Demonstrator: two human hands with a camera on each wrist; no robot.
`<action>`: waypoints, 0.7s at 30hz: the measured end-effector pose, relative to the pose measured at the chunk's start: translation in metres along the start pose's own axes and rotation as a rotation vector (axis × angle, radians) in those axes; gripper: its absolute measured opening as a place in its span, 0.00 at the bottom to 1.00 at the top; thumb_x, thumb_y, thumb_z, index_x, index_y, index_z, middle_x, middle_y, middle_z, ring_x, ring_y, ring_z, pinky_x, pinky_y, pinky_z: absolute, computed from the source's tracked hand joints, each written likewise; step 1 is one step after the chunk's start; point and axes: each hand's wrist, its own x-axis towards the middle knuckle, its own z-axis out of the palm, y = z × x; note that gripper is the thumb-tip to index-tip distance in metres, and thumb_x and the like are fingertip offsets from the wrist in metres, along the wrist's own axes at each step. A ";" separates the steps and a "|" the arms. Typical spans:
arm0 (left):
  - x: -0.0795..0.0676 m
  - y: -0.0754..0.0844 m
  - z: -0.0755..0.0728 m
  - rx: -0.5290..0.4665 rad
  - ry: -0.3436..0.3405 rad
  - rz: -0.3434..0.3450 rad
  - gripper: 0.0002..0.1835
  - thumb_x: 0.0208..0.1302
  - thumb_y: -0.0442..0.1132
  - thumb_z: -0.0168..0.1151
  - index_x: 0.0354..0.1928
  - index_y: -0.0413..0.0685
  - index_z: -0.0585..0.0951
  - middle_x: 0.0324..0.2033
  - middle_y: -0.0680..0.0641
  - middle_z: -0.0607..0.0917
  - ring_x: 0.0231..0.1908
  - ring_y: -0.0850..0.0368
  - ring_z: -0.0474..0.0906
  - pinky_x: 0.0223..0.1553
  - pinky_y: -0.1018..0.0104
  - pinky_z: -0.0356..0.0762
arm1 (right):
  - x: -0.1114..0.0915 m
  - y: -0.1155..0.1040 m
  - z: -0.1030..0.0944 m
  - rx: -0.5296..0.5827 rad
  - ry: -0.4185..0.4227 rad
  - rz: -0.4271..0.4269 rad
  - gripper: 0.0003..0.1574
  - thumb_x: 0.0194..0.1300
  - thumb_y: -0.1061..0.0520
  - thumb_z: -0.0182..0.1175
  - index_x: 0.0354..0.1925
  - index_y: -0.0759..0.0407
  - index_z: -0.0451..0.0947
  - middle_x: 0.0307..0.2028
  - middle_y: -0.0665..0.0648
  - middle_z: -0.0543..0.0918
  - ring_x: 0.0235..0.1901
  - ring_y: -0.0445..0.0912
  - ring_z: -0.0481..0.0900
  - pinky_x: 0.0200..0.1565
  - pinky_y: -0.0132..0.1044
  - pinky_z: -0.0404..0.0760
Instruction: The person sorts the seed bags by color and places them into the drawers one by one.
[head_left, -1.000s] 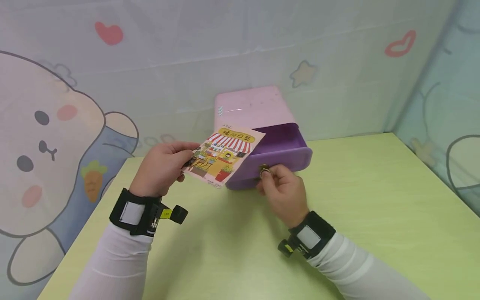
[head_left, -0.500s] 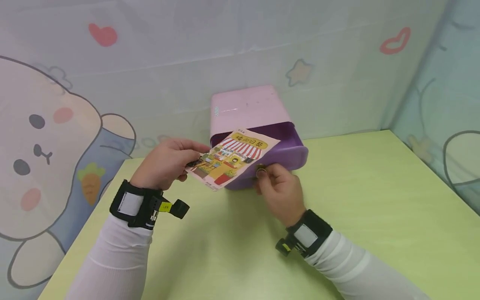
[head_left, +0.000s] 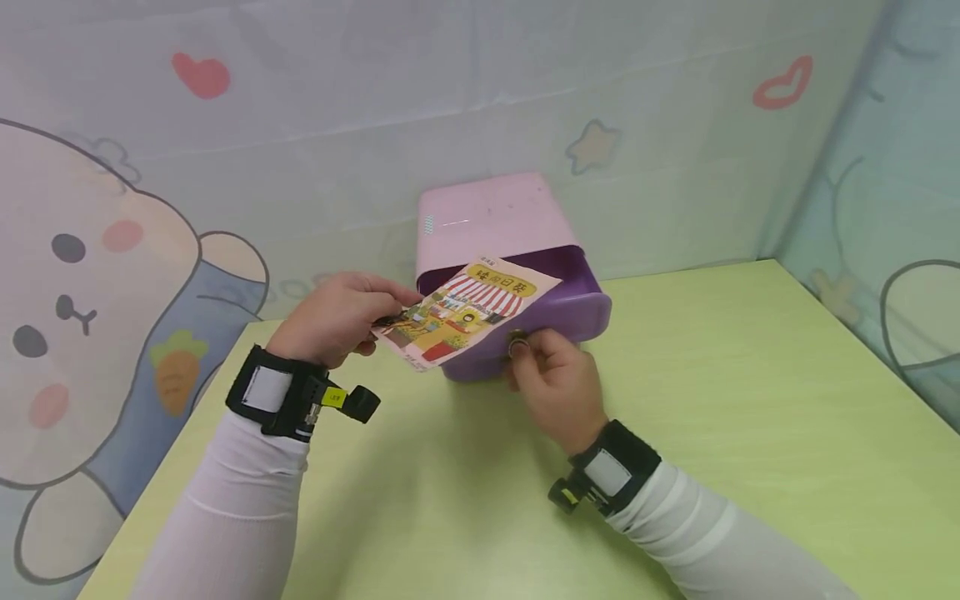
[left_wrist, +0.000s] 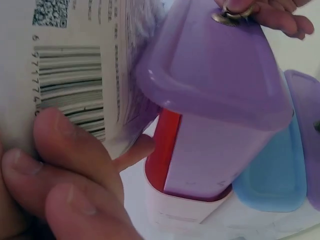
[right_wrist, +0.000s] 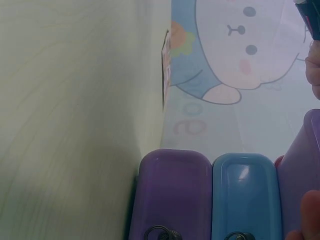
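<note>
In the head view my left hand [head_left: 330,317] pinches a paper seed packet [head_left: 461,317] by its left edge, the picture side with a striped awning facing up. It overlaps the front of a purple drawer [head_left: 581,312], which stands pulled out at the top of a pink cabinet [head_left: 495,212]. The left wrist view shows the packet's back with a barcode [left_wrist: 70,75], fingers curled under it. With thumb and fingers, my right hand [head_left: 562,387] grips the metal ring pull [head_left: 517,340] on the drawer front. Much of the drawer's inside is hidden behind the packet.
Below the pulled-out drawer are a blue drawer [right_wrist: 245,190] and another purple drawer [right_wrist: 175,190], both with ring pulls. The cabinet stands on a yellow-green table [head_left: 750,400] close to a printed cloth backdrop [head_left: 337,108]. A red strip [left_wrist: 165,147] shows beside the drawer.
The left hand has moved the packet rightward, farther over the open drawer's front, and then nearly stopped. The right hand has kept hold of the ring pull, and the drawer stays pulled out.
</note>
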 end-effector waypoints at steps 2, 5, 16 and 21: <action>0.001 0.000 -0.001 0.005 -0.013 0.002 0.19 0.76 0.38 0.53 0.61 0.41 0.85 0.44 0.42 0.87 0.29 0.57 0.75 0.24 0.72 0.63 | 0.000 0.000 0.000 0.003 -0.002 0.001 0.12 0.71 0.68 0.59 0.27 0.65 0.77 0.22 0.61 0.85 0.21 0.40 0.80 0.24 0.31 0.82; 0.003 0.001 -0.002 0.016 -0.013 0.001 0.19 0.76 0.39 0.53 0.61 0.42 0.86 0.45 0.42 0.87 0.29 0.57 0.75 0.24 0.72 0.63 | 0.001 0.000 0.000 -0.001 0.001 -0.005 0.12 0.71 0.68 0.59 0.27 0.64 0.77 0.21 0.60 0.85 0.21 0.40 0.80 0.23 0.31 0.80; 0.017 0.003 0.007 -0.006 0.067 0.005 0.19 0.78 0.42 0.53 0.62 0.45 0.85 0.39 0.47 0.86 0.27 0.59 0.72 0.28 0.72 0.76 | 0.000 0.003 0.001 -0.011 0.008 -0.023 0.13 0.71 0.68 0.60 0.27 0.64 0.76 0.22 0.60 0.85 0.22 0.41 0.80 0.24 0.31 0.81; 0.022 0.007 0.012 -0.073 0.057 0.009 0.19 0.77 0.39 0.51 0.63 0.48 0.84 0.44 0.45 0.85 0.28 0.59 0.72 0.26 0.73 0.73 | -0.001 0.002 0.001 -0.008 0.006 -0.021 0.13 0.71 0.68 0.60 0.27 0.64 0.77 0.22 0.60 0.85 0.22 0.41 0.80 0.24 0.32 0.81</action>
